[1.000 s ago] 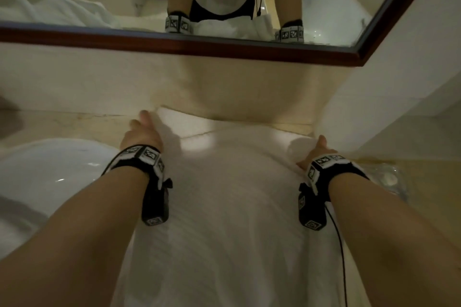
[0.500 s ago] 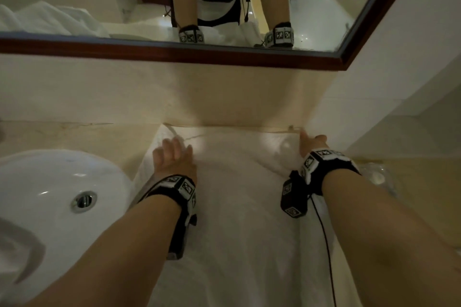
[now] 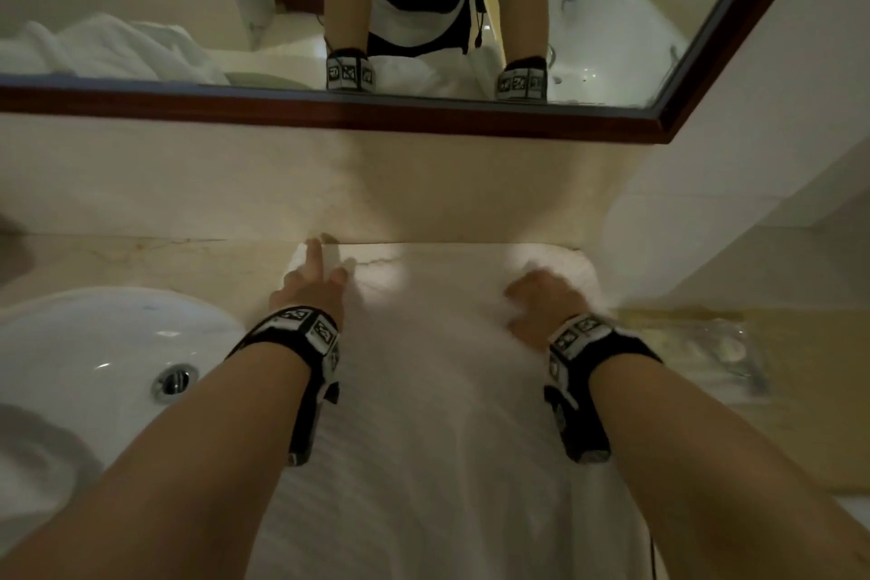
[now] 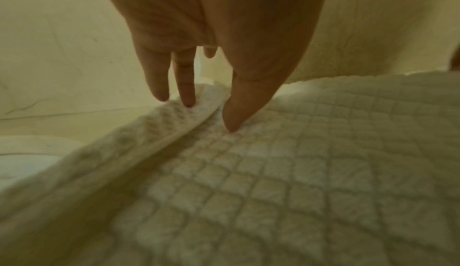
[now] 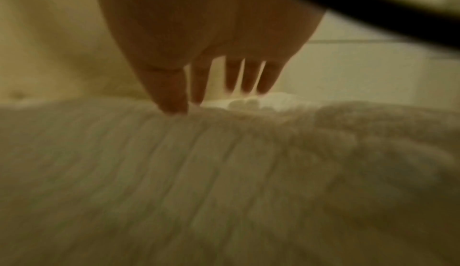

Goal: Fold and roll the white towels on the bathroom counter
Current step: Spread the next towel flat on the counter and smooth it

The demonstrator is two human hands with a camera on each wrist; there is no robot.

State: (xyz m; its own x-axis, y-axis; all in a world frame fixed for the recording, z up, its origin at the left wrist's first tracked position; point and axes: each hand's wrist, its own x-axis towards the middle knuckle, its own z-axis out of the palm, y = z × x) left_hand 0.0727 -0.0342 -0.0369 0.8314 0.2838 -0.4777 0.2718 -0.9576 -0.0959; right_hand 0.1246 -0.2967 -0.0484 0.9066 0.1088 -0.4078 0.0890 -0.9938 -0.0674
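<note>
Since half a second ago the left hand (image 3: 308, 285) has slid up to the towel's far left corner, and the right hand (image 3: 541, 301) has drawn in from the far right corner onto the towel (image 3: 447, 391). The towel lies spread flat on the bench (image 3: 141, 257), its far edge against the wall, the sink (image 3: 94, 344) just to its left. No readable writing: the black wristbands (image 3: 301, 330) carry only black-and-white square marker patterns. Left hand: palm down, fingers (image 4: 185, 85) straight and slightly spread, tips touching a raised fold at the towel's edge (image 4: 174, 120), thumb pressing the quilted surface beside it; nothing gripped. Right hand: palm down, fingers (image 5: 248, 77) extended, thumb and forefinger close together at a bunched ridge of cloth (image 5: 224, 116); blur prevents telling whether they pinch it. Both forearms reach forward, roughly parallel. A clear plastic packet (image 3: 715, 344) lies on the bench right of the towel.
</note>
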